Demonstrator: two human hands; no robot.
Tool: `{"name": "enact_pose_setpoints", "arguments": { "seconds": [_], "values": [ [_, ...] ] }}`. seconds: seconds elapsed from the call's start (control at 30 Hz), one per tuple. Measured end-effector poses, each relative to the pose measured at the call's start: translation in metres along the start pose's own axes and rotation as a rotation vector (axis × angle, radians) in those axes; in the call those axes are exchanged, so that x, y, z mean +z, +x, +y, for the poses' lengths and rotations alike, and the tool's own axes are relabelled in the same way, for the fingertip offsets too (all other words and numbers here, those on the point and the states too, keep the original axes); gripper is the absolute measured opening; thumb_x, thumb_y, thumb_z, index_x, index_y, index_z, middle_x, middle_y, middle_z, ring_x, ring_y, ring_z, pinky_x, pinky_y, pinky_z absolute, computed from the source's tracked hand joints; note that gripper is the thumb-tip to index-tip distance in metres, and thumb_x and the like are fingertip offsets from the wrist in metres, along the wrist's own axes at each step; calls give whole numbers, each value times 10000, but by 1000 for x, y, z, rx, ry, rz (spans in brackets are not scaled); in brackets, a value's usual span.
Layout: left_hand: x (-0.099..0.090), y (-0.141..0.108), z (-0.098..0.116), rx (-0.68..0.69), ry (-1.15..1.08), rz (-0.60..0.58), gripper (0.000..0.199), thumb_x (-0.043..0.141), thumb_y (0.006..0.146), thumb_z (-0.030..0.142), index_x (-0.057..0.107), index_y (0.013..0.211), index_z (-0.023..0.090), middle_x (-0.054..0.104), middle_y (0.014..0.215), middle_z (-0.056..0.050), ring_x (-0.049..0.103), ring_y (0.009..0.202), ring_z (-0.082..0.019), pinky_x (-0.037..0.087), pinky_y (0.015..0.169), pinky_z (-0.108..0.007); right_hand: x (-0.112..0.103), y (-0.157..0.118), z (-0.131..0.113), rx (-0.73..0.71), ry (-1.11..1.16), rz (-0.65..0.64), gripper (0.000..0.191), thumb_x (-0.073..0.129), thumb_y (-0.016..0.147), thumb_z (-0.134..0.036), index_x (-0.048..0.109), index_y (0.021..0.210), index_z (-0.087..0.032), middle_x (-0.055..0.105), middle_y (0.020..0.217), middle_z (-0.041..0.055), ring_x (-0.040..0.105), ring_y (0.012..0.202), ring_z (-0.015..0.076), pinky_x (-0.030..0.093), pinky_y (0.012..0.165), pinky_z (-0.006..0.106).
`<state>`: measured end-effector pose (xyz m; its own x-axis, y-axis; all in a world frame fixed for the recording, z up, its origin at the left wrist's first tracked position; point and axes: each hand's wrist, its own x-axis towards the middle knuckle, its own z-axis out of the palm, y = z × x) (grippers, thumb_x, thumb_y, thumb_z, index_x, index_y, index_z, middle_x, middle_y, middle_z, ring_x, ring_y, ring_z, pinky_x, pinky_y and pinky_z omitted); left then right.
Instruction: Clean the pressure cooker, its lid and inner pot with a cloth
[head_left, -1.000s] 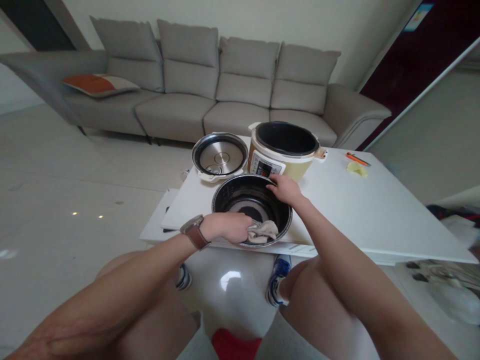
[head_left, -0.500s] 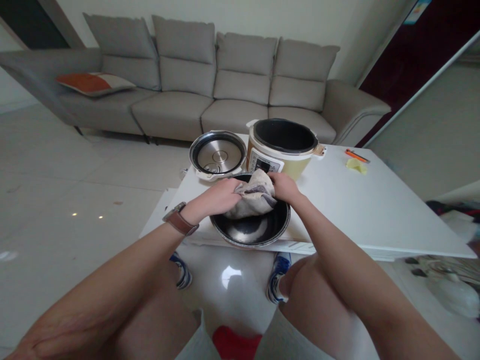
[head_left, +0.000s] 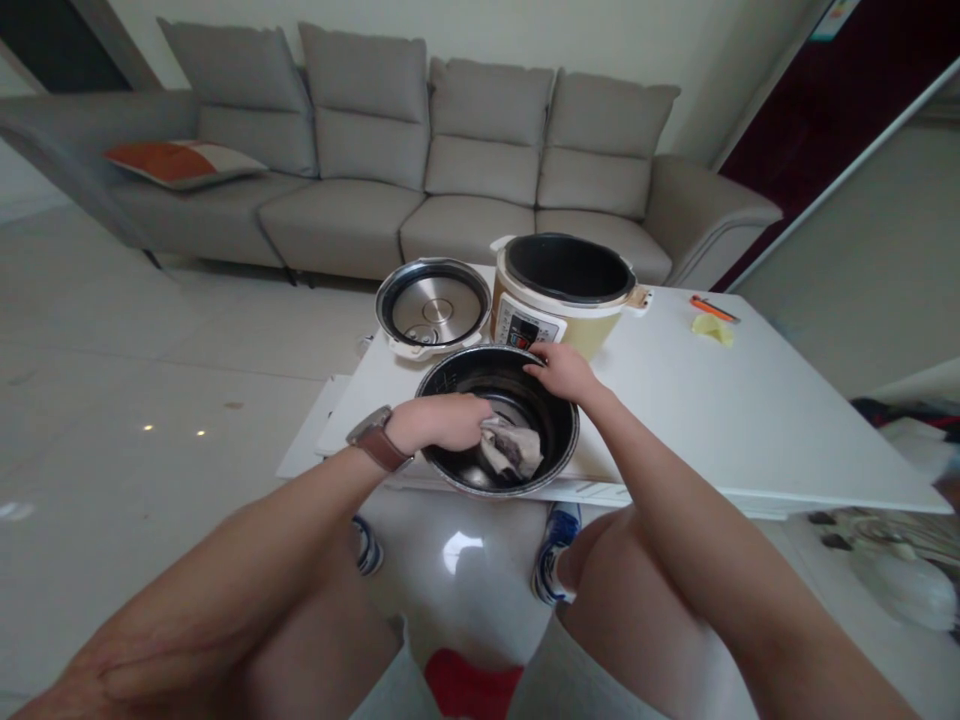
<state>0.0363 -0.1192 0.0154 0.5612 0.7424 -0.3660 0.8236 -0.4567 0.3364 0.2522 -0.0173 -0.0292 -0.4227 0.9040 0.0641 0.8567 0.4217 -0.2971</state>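
A black inner pot (head_left: 496,372) stands at the near edge of the white table. My left hand (head_left: 454,420), with a brown watch strap on its wrist, reaches into the pot and is closed on a grey-beige cloth (head_left: 514,447). The cloth lies bunched against the inside of the pot. At the pot's back right rim, my right hand (head_left: 561,372) grips the edge with its fingers over it. Behind the pot stands the cooker body (head_left: 592,328), open at the top. The round cooker lid (head_left: 439,308) lies to its left, inner side up.
An orange cutter (head_left: 712,309) and a yellow piece (head_left: 712,330) lie on the right part of the white table (head_left: 720,420). Beyond the table is a grey sofa (head_left: 480,222) with an orange and white cushion (head_left: 180,163).
My left hand has moved down into the pot with the cloth. My right hand has let go of the cloth and now holds the pot's rim.
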Motion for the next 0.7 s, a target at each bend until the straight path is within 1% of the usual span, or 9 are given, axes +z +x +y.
{"name": "enact_pose_setpoints", "arguments": {
  "seconds": [0.1,0.17,0.23,0.3,0.37,0.47,0.53,0.6,0.7],
  "values": [
    [-15,-2,-10,46,-80,167,278,487,862,120,746,919,204,793,935,-81,733,861,-219,514,768,-282,0,0,1,1,32,4,217,640,931,-319,769,1077,-224,787,1081,86,697,997,263,485,828,320],
    [-21,-3,-14,53,-109,312,271,477,894,141,732,953,212,790,979,-66,727,913,-217,513,800,-283,0,0,2,0,81,-2,187,642,910,-297,775,1012,-215,789,1025,83,695,955,255,472,783,304],
    [-21,-2,-13,22,-79,426,277,472,922,162,729,1011,218,788,1018,-68,725,958,-226,515,831,-298,0,0,6,-22,151,-15,157,654,879,-281,770,946,-199,783,959,75,687,913,246,460,752,291],
    [-14,0,-10,1,0,457,306,464,938,164,733,1070,223,788,1057,-84,729,1005,-245,517,866,-322,1,2,10,-48,211,-32,139,658,859,-276,756,898,-185,763,888,58,666,863,227,452,737,282],
    [-4,3,-5,11,73,356,325,464,939,161,747,1088,219,787,1094,-107,735,1026,-262,524,874,-335,2,3,15,-69,244,-39,137,649,859,-280,741,871,-180,736,845,39,636,825,205,445,735,277],
    [12,9,4,10,89,3,303,505,919,178,769,1067,182,789,1086,-146,748,953,-268,541,810,-323,3,5,20,-82,261,-38,135,642,862,-283,722,845,-176,709,834,25,601,790,182,435,736,277],
    [15,9,9,-39,100,-169,300,534,895,191,775,1067,145,788,1077,-175,744,900,-273,542,755,-317,3,5,21,-84,275,-46,132,644,865,-279,721,857,-173,706,841,23,594,780,176,434,741,278],
    [12,7,13,-67,108,-232,303,546,861,173,781,1047,124,792,1049,-177,732,845,-258,529,706,-300,2,4,21,-80,276,-54,133,640,873,-272,728,886,-173,712,853,21,596,781,174,437,749,276],
    [0,2,13,-3,22,-241,280,534,813,124,779,949,127,797,931,-126,695,736,-207,491,633,-261,2,3,19,-77,250,-54,139,636,886,-265,738,911,-173,722,872,23,602,792,173,440,754,271]
  ]
}}
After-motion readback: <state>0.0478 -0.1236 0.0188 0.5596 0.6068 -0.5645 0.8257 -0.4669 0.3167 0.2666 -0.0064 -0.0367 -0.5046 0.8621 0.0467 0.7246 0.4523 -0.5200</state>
